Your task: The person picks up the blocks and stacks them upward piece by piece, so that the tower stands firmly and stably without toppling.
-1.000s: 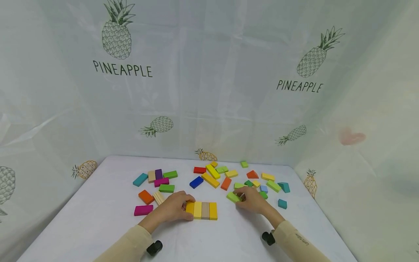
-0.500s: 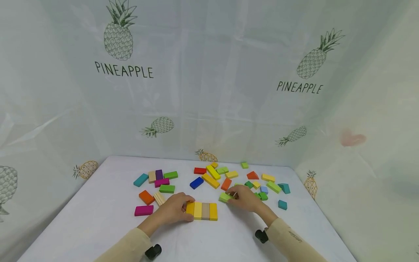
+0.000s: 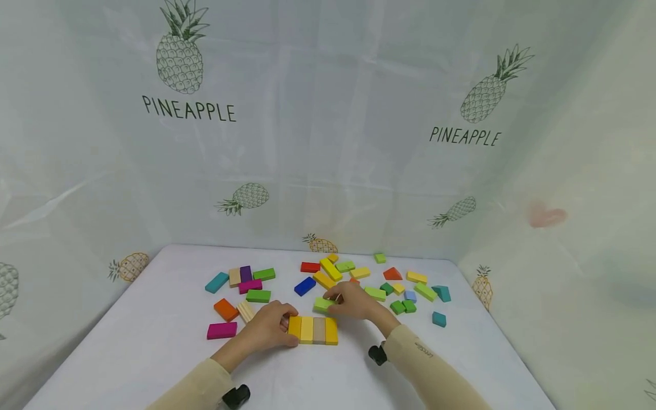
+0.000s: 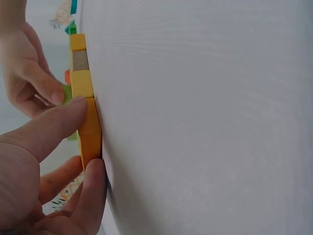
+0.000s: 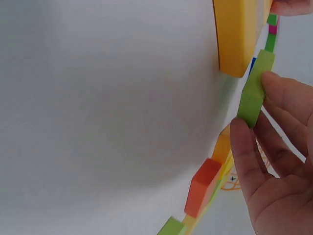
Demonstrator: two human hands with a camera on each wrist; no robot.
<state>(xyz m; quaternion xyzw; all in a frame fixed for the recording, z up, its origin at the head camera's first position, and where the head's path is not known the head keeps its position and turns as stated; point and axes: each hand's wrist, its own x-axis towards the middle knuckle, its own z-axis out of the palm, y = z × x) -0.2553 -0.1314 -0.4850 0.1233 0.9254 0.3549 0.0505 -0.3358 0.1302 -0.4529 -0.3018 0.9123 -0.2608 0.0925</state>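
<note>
In the head view four flat blocks form a side-by-side row: a deep yellow block (image 3: 294,323) at the left end, a pale yellow block (image 3: 306,330), a grey-brown block (image 3: 319,331) and another deep yellow block (image 3: 331,331). My left hand (image 3: 267,327) holds the left-end block, with the thumb (image 4: 68,115) on its near end and fingers at its side. Behind the row, my right hand (image 3: 355,300) pinches a light green block (image 5: 257,85) between thumb and fingers, its length running left to right. The hand covers that block's right end in the head view.
Left of the row lie a magenta block (image 3: 222,331), an orange block (image 3: 226,309) and ribbed wooden pieces (image 3: 246,311). A blue block (image 3: 304,286) and several yellow blocks lie behind it. Green blocks (image 3: 397,307) and a teal block (image 3: 439,319) are scattered at the right.
My right hand has carried the light green block leftward, from the right of the row to just behind it. The left hand stays at the row's left end.
</note>
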